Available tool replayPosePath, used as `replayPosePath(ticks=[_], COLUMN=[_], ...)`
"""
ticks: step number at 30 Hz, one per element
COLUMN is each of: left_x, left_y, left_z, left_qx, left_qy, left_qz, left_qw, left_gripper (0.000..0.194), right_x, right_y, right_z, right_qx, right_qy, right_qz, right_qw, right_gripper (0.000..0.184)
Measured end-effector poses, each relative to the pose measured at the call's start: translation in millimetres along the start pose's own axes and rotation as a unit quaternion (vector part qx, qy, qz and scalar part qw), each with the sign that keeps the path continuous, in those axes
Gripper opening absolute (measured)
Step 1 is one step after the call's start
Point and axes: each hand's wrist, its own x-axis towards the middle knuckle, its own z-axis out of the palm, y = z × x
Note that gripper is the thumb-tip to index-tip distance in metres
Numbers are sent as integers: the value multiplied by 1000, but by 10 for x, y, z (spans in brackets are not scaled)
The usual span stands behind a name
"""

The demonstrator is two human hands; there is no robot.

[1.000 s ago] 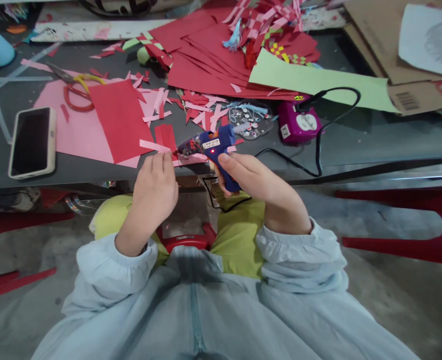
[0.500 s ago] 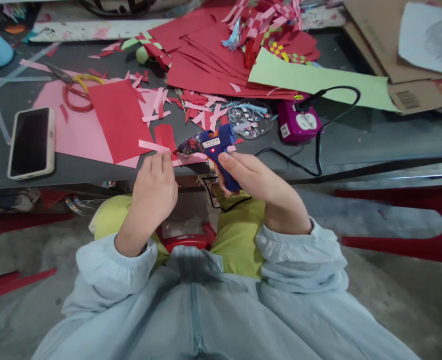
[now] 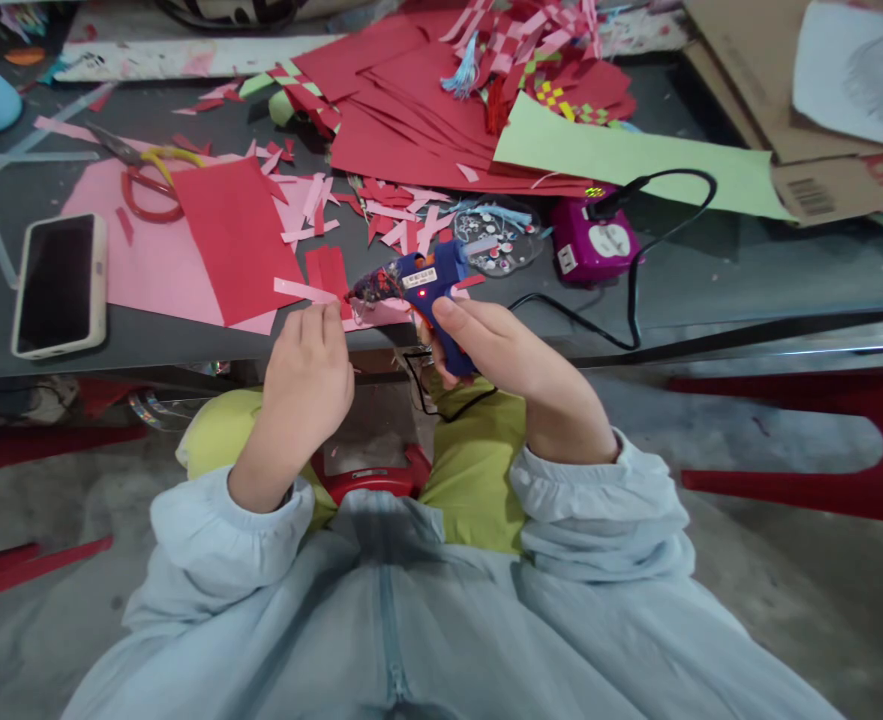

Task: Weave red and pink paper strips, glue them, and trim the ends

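My right hand (image 3: 486, 340) is wrapped round the grip of a blue glue gun (image 3: 441, 275), its red light lit and a glue stick poking out of the back. The nozzle points left, close to the fingertips of my left hand (image 3: 307, 365). Those fingers are bent and pressed together at a pink paper strip (image 3: 302, 290) near the table's front edge; their tips are partly hidden. A small red paper piece (image 3: 326, 268) lies just beyond them. Behind the glue gun is a clear dish of small round beads (image 3: 495, 255).
Left are a phone (image 3: 60, 285), scissors (image 3: 148, 185), a red sheet (image 3: 231, 235) and a pink sheet (image 3: 148, 270). Red sheets (image 3: 411, 130) and paper scraps (image 3: 313, 205) lie behind. Rightward are a purple power adapter (image 3: 595, 240) with a looping black cord (image 3: 636, 300), and cardboard (image 3: 823, 190).
The glue gun and my right hand have risen slightly, the nozzle staying near my left fingertips. My left hand keeps its place. The whole view has shifted a little.
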Motion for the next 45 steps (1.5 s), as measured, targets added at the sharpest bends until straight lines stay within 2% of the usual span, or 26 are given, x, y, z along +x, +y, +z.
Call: replayPosePath(ticks=[6,12,16,23,32,37,45], left_x=[-1,11,14,7,3,-1,9], left_y=[0,9,12,7,3,4,13], left_z=[15,0,-8,3,6,2,-25], left_qx=[-14,-15,-6,-8,7,-10,-21], left_qy=[-4,-12,-13,-10,4,4,-19], left_qz=[-9,-10,-9,-9,-4,-8,-10], left_qw=[1000,1000,1000,1000,1000,1000,1000], left_gripper=[54,53,53,53,53,53,54], right_x=[-18,14,14,8,17,-11,23], right_y=[8,4,4,30,0,6,-19], right_z=[-35,-9,-4,-27,-4,-29,3], right_qx=[-8,-14,-16,-25,-22,-20,-58], right_qy=[-10,-14,-3,-27,-4,-11,-12], right_qz=[14,-15,-11,-15,-7,1,-21], right_qw=[1000,1000,1000,999,1000,1000,998], right_gripper=[58,57,56,56,57,57,61])
